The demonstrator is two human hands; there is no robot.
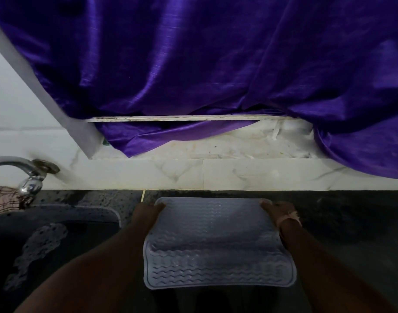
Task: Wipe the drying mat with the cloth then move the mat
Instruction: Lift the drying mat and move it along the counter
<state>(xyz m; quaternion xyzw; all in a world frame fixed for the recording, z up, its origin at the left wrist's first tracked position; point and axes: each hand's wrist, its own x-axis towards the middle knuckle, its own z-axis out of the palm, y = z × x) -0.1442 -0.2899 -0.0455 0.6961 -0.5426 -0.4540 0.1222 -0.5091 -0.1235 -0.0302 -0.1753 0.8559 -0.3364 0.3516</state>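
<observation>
The left hand (148,212) holds the far left corner of the drying mat (216,245), with its thumb on top. The right hand (276,211) holds the far right corner the same way. Each grip is a pinch on the mat's edge. A pale band (288,216) goes round the right wrist.

The mat is light blue with wavy lines. Its near edge hangs loose toward the person, and its far edge sits just above the dark bench (351,211). No words can be read on the mat.

Left of the mat is a dark sink (58,222) with foam (42,242) in it. A shiny tap (31,177) is above the sink, and a checked cloth (4,199) lies beside the tap. Behind the mat is a white tiled wall (193,175). Above that hangs a purple curtain (216,64).
</observation>
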